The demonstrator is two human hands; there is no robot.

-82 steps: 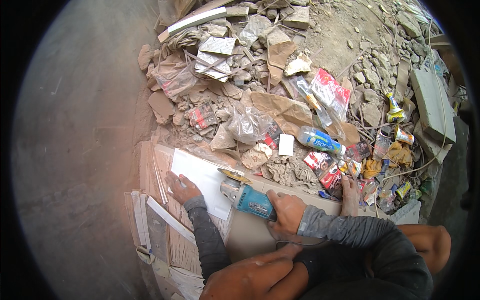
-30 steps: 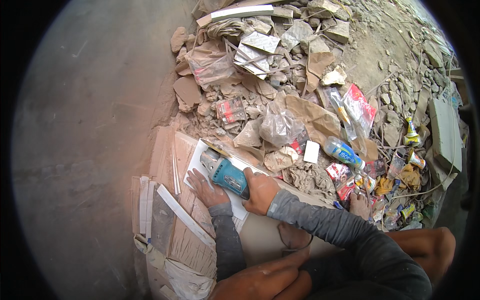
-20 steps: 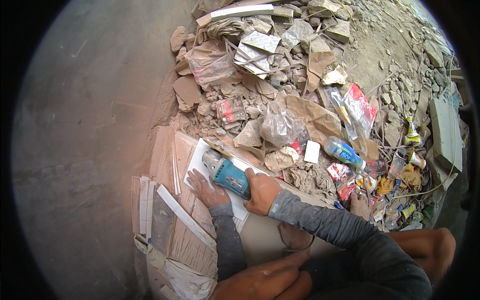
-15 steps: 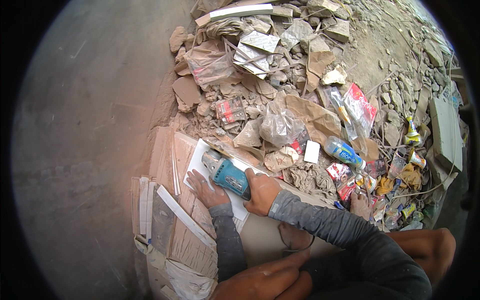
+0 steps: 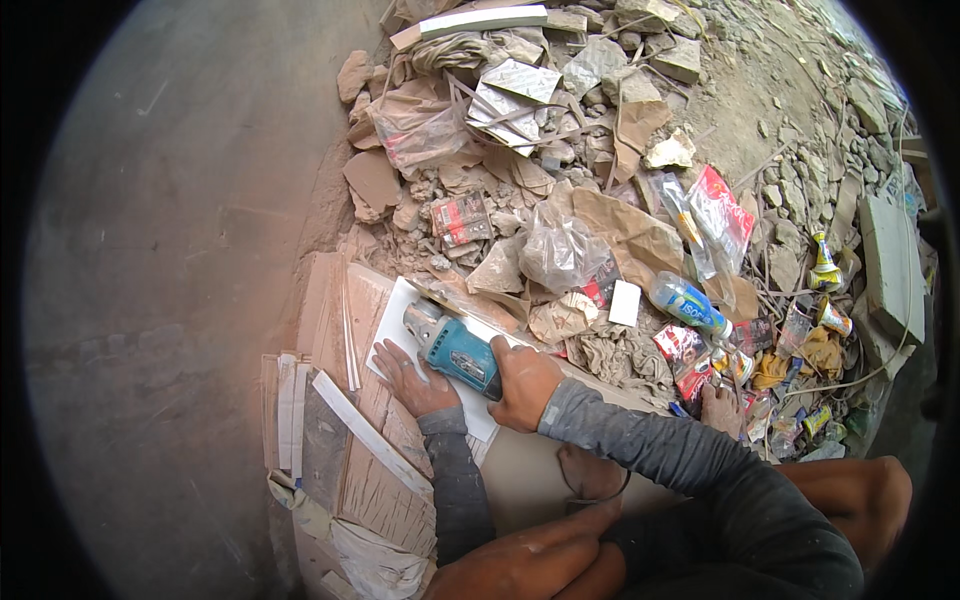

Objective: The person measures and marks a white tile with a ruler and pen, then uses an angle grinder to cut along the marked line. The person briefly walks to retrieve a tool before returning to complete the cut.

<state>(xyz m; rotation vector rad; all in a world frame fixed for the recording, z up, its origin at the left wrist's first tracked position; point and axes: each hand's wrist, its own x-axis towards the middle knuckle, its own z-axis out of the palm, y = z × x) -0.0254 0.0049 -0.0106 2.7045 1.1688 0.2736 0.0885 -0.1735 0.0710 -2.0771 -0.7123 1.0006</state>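
A teal angle grinder (image 5: pixel 462 354) with a grey metal head lies along the edge of a white tile-like piece (image 5: pixel 480 422). My right hand (image 5: pixel 527 384) is wrapped round the rear of the grinder's body. Flat on the white piece, close beside the grinder, rests my left hand (image 5: pixel 415 385) with its fingers stretched out. The grinder's disc shows only as a thin edge by the head, along the far side of the piece. Beneath the white piece is a stack of dusty boards or tiles (image 5: pixel 385 425).
Narrow white strips (image 5: pixel 370 432) lie left of my left arm. Beyond the grinder spreads rubble with crumpled plastic (image 5: pixel 563 250), brown paper (image 5: pixel 640 228) and a plastic bottle (image 5: pixel 690 303). A grey slab (image 5: pixel 891 268) stands far right. Dusty grey floor (image 5: pixel 180 300) extends left.
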